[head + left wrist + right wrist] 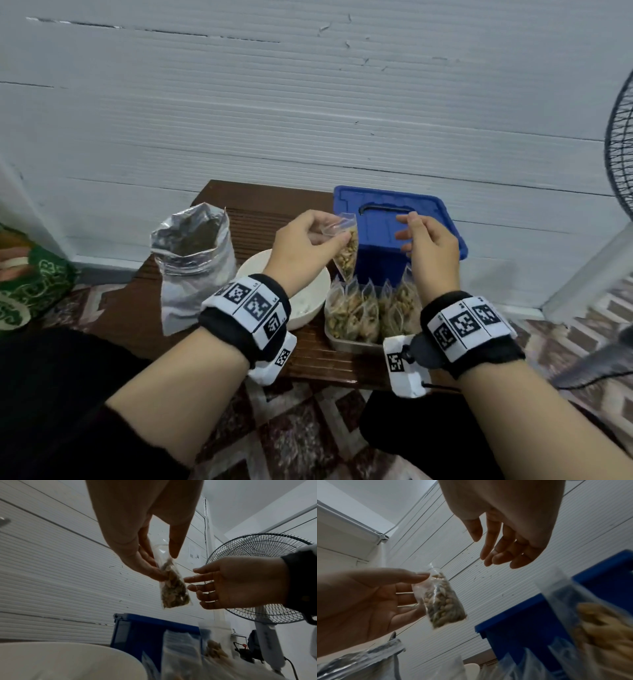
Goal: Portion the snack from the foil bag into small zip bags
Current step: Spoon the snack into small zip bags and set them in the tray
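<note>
Progress looked well along. Foil bag stood open, snack still inside, at the low table's left edge. Left hand pinched a filled zip bag above the tray of packed bags; right hand hovered beside it, fingers loose, holding nothing.

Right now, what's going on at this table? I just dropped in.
A person is portioning a snack into small bags. The left hand pinches a filled zip bag in the air; the right hand hovers beside it, fingers relaxed, holding nothing. The open foil bag stands at left beside a white bowl. Several filled bags stand upright in a clear tray in front of a blue lidded box.
</note>
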The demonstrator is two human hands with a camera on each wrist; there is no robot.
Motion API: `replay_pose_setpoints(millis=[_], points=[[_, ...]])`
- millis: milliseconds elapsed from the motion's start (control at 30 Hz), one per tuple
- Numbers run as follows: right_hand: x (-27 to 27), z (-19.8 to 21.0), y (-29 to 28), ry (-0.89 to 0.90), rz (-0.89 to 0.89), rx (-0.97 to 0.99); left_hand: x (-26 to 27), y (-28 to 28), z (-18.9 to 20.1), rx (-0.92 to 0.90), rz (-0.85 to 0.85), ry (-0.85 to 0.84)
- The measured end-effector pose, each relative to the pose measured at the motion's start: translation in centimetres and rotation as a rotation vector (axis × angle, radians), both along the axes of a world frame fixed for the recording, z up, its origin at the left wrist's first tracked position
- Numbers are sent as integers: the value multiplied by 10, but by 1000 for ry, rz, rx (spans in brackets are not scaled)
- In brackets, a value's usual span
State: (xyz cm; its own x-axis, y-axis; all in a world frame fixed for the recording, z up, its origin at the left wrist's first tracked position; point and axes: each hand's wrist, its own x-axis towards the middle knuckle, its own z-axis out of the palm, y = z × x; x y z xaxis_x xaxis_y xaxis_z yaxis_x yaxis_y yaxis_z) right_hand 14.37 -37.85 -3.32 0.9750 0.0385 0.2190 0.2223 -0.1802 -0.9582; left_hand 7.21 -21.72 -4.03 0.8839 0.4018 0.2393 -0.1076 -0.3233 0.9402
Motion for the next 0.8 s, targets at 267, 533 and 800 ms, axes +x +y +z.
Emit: replay_pose_setpoints(millis=[267, 533, 800], points=[[5, -16, -25, 41, -71, 91, 26, -37, -12, 25, -70, 111], [4, -15, -37, 79, -74, 175, 37, -48, -34, 184, -81, 257], [5, -15, -33, 92, -72, 204, 39, -52, -39, 297, -83, 286]])
